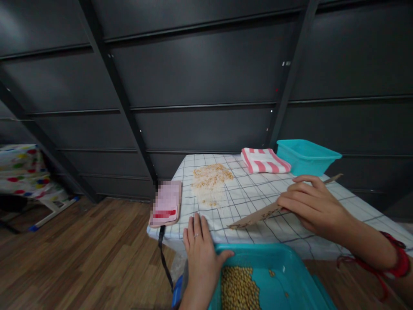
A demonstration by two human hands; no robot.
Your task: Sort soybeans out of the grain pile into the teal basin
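Observation:
My right hand (pixel 311 209) pinches a flat strip of brown cardboard (pixel 258 215), held slantwise above the checked tablecloth (pixel 238 189). The strip's near end hangs low by the front edge of the table; whether it touches the cloth I cannot tell. My left hand (pixel 201 254) lies with fingers stretched at the table's front edge, its thumb over the rim of a teal tub (pixel 258 249). Yellowish-brown beans (pixel 240 288) are heaped on the tub's left side, with a few loose ones farther right. On the cloth, a patch of pale yellow grains (pixel 214 174) mixes with white granules (pixel 209 193).
A pink-cased phone-like object (pixel 167 200) with a black strap lies at the table's left edge. Toward the back right are a folded pink-and-white striped towel (pixel 266 161) and a second teal tub (pixel 306 155). Dark wall panels (pixel 200 73) rise behind the table.

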